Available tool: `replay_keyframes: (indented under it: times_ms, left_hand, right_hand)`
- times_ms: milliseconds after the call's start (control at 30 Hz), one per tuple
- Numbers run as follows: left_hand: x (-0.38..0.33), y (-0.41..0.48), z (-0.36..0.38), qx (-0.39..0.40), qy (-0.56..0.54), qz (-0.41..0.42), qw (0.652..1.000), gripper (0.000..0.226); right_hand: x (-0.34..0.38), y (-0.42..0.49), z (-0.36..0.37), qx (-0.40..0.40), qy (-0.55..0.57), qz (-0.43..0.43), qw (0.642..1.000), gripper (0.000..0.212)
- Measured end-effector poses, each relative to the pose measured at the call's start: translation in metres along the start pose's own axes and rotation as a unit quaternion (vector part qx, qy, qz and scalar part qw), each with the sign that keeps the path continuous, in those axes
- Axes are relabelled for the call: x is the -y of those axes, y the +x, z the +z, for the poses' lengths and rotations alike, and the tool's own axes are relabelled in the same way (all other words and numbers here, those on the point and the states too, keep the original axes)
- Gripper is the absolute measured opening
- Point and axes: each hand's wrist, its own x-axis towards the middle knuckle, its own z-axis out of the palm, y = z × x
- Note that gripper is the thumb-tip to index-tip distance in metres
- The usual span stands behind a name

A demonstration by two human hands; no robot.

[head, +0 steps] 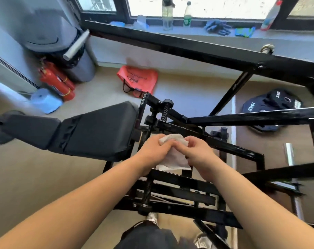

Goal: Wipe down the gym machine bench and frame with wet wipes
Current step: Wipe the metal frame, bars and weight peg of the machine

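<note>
A white wet wipe (173, 158) hangs between my two hands above the black steel frame (233, 148) of the gym machine. My left hand (154, 150) grips the wipe's upper left part, fingers curled round it. My right hand (197, 151) pinches its right side, and the lower edge of the wipe dangles free. The black padded bench (91, 130) lies to the left of my hands, apart from them. A long black frame bar (188, 46) crosses the view further back.
A grey bin (62, 42), red fire extinguishers (57, 81), a blue stool (45, 101) and a red bag (138, 79) stand on the floor at the back left. Weight plates (271, 106) lie at the right. Bottles (167, 13) and gloves (218, 26) sit on the windowsill.
</note>
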Motion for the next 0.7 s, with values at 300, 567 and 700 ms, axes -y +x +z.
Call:
replay_keyframes:
  times_ms: [300,567,700]
  left_hand:
    - [0.065,0.029,-0.036,-0.017,0.114,-0.05,0.992,0.017]
    - [0.154,0.024,-0.056,0.023,0.291,-0.088,0.952,0.04]
    - [0.155,0.018,-0.06,0.007,0.247,-0.071,0.966,0.038]
  right_hand:
    - [-0.032,0.051,0.045,-0.23,-0.09,0.025,0.969,0.012]
    - [-0.11,0.088,0.108,-0.062,-0.293,0.029,0.954,0.032]
    - [-0.1,0.087,0.113,-0.052,-0.208,0.033,0.976,0.032]
